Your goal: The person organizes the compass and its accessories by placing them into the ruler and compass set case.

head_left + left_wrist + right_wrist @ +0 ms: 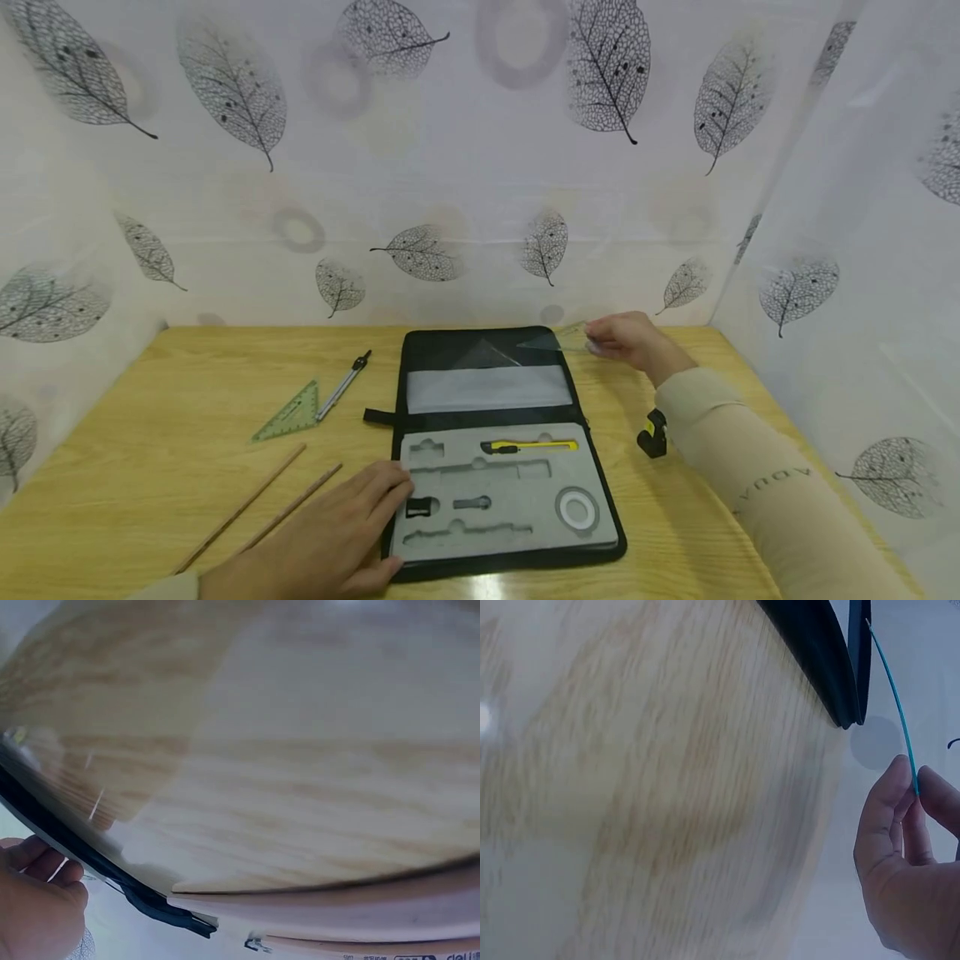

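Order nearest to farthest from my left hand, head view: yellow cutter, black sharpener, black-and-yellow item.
1. Black sharpener, left side of grey tray
2. Yellow cutter, tray's upper right
3. Black-and-yellow item, right of the tray

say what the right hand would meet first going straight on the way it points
Probably the case's black upper flap, left of the right hand in the head view; height is unclear, so hand and held set square might pass above.

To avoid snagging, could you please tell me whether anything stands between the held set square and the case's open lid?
Nothing visible does; in the head view, the held set square overlaps the lid.
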The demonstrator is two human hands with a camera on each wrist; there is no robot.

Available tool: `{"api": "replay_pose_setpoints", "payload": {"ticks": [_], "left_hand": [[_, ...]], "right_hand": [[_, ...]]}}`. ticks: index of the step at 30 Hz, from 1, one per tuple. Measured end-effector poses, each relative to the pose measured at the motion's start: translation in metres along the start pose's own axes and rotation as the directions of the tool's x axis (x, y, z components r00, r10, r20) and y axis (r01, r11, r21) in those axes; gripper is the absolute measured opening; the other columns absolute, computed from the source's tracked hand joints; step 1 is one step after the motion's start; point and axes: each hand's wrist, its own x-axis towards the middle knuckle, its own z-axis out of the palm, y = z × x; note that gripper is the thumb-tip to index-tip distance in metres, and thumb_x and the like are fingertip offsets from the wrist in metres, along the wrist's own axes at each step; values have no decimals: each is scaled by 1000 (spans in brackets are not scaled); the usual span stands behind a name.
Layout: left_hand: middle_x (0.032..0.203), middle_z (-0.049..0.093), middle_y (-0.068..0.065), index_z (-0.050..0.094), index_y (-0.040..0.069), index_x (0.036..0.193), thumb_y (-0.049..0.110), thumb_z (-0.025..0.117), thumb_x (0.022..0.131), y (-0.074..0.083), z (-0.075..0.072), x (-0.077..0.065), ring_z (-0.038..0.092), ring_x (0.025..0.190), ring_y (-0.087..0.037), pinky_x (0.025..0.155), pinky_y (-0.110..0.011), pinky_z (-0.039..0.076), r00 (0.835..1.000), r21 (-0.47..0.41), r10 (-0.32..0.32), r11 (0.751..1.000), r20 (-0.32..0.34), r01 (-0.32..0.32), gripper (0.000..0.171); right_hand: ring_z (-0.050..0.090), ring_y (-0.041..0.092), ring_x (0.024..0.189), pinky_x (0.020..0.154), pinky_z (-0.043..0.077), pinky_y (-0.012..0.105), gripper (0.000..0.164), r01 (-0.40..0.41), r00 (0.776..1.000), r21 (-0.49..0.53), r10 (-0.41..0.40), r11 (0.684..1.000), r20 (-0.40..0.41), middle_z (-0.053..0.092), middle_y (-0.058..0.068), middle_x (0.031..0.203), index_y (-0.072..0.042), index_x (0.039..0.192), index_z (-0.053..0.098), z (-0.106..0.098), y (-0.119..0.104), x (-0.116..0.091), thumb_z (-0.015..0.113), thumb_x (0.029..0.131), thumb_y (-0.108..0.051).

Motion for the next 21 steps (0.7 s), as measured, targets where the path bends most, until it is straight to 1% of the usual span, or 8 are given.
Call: {"api": "replay_pose_setpoints", "payload": {"ticks": [6,10,14,18,21], "left_hand": [[134,48,2,56,13,134,62,50,96,-3,4,2,46,120,-11,101,-35,50,996,28,51,998,-76,-49,63],[132,49,2,57,12,132,62,52,95,-5,5,0,46,118,-10,98,-34,52,992,40,65,997,-112,-61,63],[131,50,2,58,11,131,63,53,94,-6,7,-1,45,119,-11,97,-34,52,987,56,79,996,-137,-72,64],[131,50,1,58,11,131,62,55,93,-7,7,0,46,120,-11,98,-33,52,983,56,91,995,-157,-84,64],[131,51,1,58,11,131,62,55,93,-8,7,1,46,121,-12,99,-34,51,982,59,97,994,-160,-89,63]], "right_hand": [[65,9,76,72,58,21,46,-8,1000,-34,7,999,-17,64,7,100,12,140,46,7,4,6,58,99,-5],[64,8,74,72,58,21,43,-13,1000,-70,11,997,-29,65,5,96,11,137,49,18,4,12,59,98,-5],[65,8,72,71,58,22,41,-7,999,-91,4,996,-36,65,3,91,11,134,52,26,1,16,60,97,-5],[64,8,71,72,59,23,39,-9,999,-117,3,993,-47,66,1,87,11,132,54,28,1,20,61,97,-5],[65,8,73,73,59,25,38,4,999,-172,-13,985,-50,67,-1,85,10,131,56,28,1,23,62,97,-6]]}}
